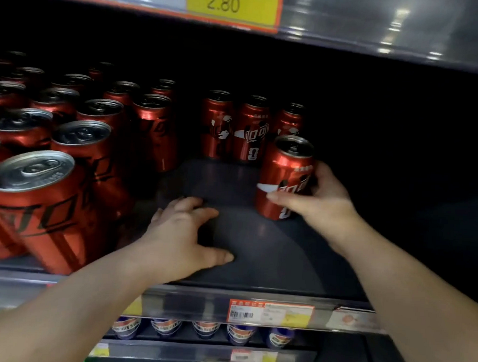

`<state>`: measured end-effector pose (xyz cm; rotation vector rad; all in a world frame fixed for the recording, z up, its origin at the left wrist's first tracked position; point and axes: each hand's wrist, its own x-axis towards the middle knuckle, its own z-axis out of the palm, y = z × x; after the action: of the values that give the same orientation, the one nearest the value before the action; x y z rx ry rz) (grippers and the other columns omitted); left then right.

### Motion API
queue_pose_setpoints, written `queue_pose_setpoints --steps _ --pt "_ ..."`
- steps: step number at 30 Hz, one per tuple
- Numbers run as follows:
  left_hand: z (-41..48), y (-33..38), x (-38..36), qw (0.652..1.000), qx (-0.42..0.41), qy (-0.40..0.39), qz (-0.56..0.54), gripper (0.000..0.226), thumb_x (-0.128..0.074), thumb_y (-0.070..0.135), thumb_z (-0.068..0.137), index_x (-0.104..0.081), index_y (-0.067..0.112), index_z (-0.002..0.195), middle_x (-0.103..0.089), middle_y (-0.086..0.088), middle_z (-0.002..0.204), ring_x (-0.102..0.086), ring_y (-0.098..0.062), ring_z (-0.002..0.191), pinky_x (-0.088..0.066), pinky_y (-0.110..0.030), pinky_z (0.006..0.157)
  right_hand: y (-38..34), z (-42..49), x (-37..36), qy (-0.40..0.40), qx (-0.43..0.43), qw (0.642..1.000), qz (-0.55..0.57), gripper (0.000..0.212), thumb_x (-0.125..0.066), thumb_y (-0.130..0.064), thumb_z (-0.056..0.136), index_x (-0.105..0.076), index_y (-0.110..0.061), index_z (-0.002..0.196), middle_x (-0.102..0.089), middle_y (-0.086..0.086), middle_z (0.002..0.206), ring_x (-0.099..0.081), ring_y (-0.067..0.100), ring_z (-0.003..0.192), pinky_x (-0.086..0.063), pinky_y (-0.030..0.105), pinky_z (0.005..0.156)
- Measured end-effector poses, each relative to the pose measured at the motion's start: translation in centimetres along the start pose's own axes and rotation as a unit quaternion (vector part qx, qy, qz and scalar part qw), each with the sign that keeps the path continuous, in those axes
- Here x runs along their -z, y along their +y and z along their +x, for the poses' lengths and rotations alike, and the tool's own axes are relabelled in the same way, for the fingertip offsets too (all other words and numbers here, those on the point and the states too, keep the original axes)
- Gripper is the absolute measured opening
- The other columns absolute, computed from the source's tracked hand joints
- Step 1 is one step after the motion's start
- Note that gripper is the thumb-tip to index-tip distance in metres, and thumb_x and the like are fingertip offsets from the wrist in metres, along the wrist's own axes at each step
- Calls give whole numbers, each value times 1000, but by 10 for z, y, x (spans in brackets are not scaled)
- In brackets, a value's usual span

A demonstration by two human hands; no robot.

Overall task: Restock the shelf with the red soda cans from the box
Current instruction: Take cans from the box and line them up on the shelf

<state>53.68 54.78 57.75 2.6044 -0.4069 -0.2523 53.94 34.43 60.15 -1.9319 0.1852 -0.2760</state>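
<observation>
My right hand (pixel 318 201) grips a red soda can (pixel 284 169) with white lettering, tilted slightly and low over the dark shelf (pixel 250 250). Behind it three red cans with white lettering (pixel 249 128) stand in a row at the back. My left hand (pixel 185 233) rests on the shelf with fingers spread, holding nothing. The box is not in view.
Several red cans with black lettering (pixel 54 149) fill the left of the shelf in rows. The right of the shelf is dark. A yellow 2.80 price tag (pixel 232 4) hangs on the shelf above. Blue cans (pixel 205 330) stand on the shelf below, under a price label (pixel 269 314).
</observation>
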Motion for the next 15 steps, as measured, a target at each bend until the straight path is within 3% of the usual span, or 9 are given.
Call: queue_pose_setpoints --steps 3,11,15 --pt "2 -2 -2 999 -5 -29 30 84 -64 59 74 -26 33 145 -10 8 156 1 -13 145 1 -39 118 6 22 14 36 -7 999 -7 66 -81 -16 70 -47 -23 125 -52 -11 103 -51 6 95 -41 17 75" --pt "7 -6 -4 999 -11 -30 44 84 -65 55 75 -23 35 145 -6 10 156 5 -12 145 3 -41 117 30 82 44 106 -14 994 12 69 -80 -13 70 -47 -15 130 -61 0 117 -60 18 107 -51 43 94" --pt "7 -7 -5 999 -10 -30 43 87 -65 61 72 -24 35 145 -6 11 156 5 -10 145 3 -41 117 32 103 42 89 -8 996 25 63 -76 -12 75 -48 -15 131 -60 1 119 -58 14 102 -50 22 72"
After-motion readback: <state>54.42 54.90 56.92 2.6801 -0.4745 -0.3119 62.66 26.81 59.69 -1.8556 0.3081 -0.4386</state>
